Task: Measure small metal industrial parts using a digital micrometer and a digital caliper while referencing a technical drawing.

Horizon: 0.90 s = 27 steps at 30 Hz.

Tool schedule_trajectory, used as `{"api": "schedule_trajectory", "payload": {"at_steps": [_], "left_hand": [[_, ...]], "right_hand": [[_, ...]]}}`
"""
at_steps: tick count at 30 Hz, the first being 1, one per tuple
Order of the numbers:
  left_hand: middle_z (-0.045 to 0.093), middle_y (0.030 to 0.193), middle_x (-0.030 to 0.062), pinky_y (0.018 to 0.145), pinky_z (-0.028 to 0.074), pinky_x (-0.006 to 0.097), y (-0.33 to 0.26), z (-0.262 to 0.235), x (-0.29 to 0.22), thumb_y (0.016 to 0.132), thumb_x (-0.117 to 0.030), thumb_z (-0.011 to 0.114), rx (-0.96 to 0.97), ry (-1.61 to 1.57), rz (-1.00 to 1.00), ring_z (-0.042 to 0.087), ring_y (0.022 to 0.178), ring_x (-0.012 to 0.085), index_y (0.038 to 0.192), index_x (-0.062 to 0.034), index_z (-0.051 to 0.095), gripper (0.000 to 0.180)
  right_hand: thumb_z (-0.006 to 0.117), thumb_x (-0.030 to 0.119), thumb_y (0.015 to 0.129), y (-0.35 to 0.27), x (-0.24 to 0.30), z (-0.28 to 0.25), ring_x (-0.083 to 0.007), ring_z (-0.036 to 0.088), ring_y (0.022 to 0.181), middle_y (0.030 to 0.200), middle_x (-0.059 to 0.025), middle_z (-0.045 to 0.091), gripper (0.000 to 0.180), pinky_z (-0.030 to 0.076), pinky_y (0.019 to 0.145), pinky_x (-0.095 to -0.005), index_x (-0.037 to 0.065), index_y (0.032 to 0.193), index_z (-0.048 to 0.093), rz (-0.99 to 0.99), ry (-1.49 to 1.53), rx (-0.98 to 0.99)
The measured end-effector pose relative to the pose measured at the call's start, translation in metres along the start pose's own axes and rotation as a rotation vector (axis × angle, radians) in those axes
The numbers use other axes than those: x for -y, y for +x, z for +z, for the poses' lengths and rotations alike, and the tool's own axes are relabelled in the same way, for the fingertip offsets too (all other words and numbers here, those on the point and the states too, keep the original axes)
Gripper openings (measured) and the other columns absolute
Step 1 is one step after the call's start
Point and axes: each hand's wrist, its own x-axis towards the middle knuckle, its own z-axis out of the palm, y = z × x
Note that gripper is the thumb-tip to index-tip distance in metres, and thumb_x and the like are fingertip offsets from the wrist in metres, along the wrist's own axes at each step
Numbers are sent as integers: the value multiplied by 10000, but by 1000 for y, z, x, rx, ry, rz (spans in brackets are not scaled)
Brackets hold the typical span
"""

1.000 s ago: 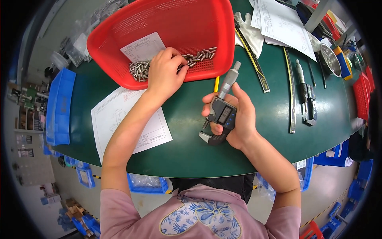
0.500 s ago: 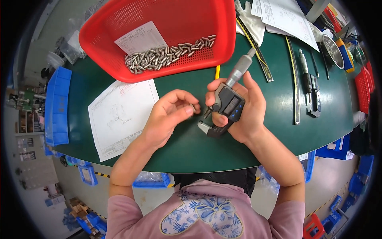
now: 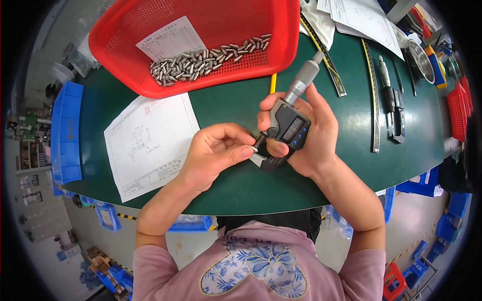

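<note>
Head view: the left hand [image 3: 213, 154], inside the red basket [image 3: 236, 30] a second ago, now pinches a small metal pin [image 3: 255, 148] at the measuring gap of the micrometer [image 3: 289, 123], which the right hand [image 3: 319, 134] grips above the table [image 3: 226, 108].

I'm seeing a drawing [image 3: 150, 125] lying on the bench [image 3: 231, 195], with a blue bin [image 3: 68, 133] standing at the left edge. Toward the right, I'm finding two black-and-yellow strips [image 3: 374, 100] lying well apart, the inner one running beside a white glove [image 3: 325, 25]. A second micrometer [image 3: 390, 100] is lying just right of the outer strip. Papers [image 3: 366, 22] are lying beyond, and a metal bowl [image 3: 423, 59] is sitting near them.
</note>
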Motion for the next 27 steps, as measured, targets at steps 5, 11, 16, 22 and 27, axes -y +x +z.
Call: {"api": "schedule_trajectory", "payload": {"at_steps": [5, 11, 16, 22, 27], "left_hand": [[551, 902, 60, 747, 441, 229, 2, 1, 2, 743, -1, 615, 4, -11, -5, 535, 824, 114, 873, 15, 559, 142], [540, 907, 55, 759, 431, 237, 1, 1, -1, 754, 17, 586, 26, 33, 9, 524, 855, 114, 896, 10, 538, 150], [538, 906, 62, 759, 426, 233, 1, -1, -2, 760, 6, 583, 8, 38, -17, 518, 852, 111, 915, -4, 503, 174], [536, 907, 62, 760, 425, 234, 1, 0, -1, 761, -8, 592, 15, 46, -15, 516, 852, 110, 907, -1, 500, 173], [533, 911, 63, 765, 424, 235, 0, 1, -1, 761, -8, 592, 10, 46, -22, 514, 855, 111, 906, -1, 499, 172]], "right_hand": [[272, 564, 826, 0, 1, -2, -138, 419, 415, 707, -129, 530, 606, 349, 371, -218, 9, 884, 509, -4, -35, -2], [297, 582, 814, 1, 0, -1, -121, 420, 413, 697, -107, 541, 601, 338, 365, -208, 26, 857, 521, -7, -101, -41], [263, 614, 814, 2, 0, 0, -114, 398, 393, 690, -97, 536, 639, 324, 362, -206, 26, 857, 509, 0, -135, -39], [221, 604, 826, 1, 0, 2, -113, 376, 384, 686, -96, 532, 653, 315, 356, -210, 16, 859, 504, 11, -124, -91], [240, 585, 825, -1, 2, 2, -113, 383, 386, 688, -97, 534, 634, 319, 357, -207, 11, 861, 506, 22, -96, -47]]}}
